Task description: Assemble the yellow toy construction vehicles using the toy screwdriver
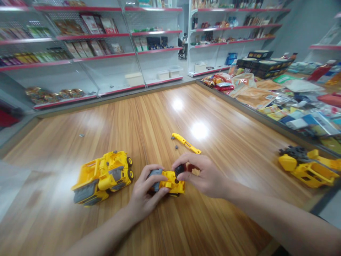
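My left hand (150, 190) is wrapped around a small yellow and grey toy truck (170, 179), steadying it on the table. Over the truck's right end, my right hand (201, 174) pinches a black and dark red piece (180, 170), rounded like a short tool handle. Its lower end is hidden, so I cannot tell whether it touches the truck. Beyond my right hand lies a yellow toy crane arm (186, 143), with small grey bits (176, 147) beside it. A bigger yellow toy dump truck (103, 177) stands left of my left hand.
More yellow toy vehicle parts (310, 169) lie at the table's right edge. A small grey piece (81, 135) rests far left on the wooden table (128, 121). Packaged goods (255, 96) are heaped beyond the right border. Stocked shelves (101, 35) line the back.
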A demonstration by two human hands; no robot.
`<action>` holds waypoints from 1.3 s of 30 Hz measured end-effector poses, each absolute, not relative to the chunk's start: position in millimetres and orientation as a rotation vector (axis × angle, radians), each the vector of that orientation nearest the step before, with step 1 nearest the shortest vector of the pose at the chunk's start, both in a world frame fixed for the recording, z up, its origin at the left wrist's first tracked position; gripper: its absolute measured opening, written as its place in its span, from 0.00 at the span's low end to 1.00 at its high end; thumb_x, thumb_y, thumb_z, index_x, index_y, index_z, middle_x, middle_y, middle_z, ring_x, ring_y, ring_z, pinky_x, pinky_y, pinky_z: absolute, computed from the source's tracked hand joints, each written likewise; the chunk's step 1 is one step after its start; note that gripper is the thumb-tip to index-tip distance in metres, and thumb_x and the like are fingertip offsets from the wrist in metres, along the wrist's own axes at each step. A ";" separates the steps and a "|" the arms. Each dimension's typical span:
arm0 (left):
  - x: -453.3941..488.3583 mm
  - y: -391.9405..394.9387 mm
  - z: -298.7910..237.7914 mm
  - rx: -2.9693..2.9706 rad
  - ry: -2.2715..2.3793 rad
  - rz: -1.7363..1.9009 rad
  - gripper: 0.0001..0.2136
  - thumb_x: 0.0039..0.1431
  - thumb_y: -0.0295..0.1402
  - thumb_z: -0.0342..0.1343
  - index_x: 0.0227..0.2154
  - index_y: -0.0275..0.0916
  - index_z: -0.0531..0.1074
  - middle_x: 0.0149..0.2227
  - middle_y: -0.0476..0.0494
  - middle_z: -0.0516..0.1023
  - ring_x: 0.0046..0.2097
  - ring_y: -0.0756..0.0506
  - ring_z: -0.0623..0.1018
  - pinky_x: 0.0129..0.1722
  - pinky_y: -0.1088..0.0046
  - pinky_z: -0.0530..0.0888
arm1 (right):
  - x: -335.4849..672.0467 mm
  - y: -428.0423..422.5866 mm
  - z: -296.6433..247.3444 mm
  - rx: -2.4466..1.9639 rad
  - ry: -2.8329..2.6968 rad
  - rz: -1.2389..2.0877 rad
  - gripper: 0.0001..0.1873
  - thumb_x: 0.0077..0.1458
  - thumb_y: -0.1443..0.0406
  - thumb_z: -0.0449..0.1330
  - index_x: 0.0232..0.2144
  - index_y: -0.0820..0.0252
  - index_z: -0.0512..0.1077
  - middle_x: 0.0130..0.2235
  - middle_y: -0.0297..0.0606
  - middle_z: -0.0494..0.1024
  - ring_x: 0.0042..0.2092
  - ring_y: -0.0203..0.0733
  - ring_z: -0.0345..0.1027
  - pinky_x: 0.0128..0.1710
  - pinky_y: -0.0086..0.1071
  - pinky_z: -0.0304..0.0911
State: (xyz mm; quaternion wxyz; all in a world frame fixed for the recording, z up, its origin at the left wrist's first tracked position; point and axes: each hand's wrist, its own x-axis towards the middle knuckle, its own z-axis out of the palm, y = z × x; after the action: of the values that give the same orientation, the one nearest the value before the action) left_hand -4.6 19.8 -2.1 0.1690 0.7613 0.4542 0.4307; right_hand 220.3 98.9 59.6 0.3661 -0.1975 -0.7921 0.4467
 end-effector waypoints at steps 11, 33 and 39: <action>-4.7 17.1 -1.9 2.167 1.496 1.435 0.14 0.60 0.21 0.53 0.43 0.43 0.75 0.61 0.38 0.65 0.63 0.35 0.64 0.61 0.43 0.64 | 246.7 150.5 43.3 -1.308 -2.260 0.507 0.11 0.60 0.72 0.51 0.37 0.62 0.74 0.39 0.44 0.76 0.40 0.43 0.71 0.40 0.33 0.62; 0.5 8.9 4.3 2.353 1.219 1.280 0.14 0.52 0.20 0.58 0.41 0.39 0.71 0.48 0.36 0.78 0.62 0.33 0.68 0.63 0.37 0.56 | 245.7 163.6 41.3 -1.147 -1.826 1.069 0.16 0.55 0.53 0.60 0.32 0.61 0.71 0.23 0.28 0.62 0.23 0.32 0.53 0.21 0.28 0.49; -1.9 6.8 5.5 2.230 1.098 1.262 0.14 0.54 0.16 0.53 0.42 0.36 0.70 0.57 0.30 0.70 0.66 0.31 0.62 0.63 0.36 0.56 | 246.4 155.3 55.7 -0.922 -1.504 1.390 0.20 0.61 0.48 0.55 0.35 0.59 0.69 0.23 0.27 0.56 0.21 0.30 0.44 0.16 0.25 0.42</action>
State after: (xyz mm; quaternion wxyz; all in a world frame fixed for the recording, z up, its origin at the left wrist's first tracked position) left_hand -1.9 6.8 5.5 0.1761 0.7874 0.3877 0.4456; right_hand 246.4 155.3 55.7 0.4329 -0.3702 -0.6035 0.5580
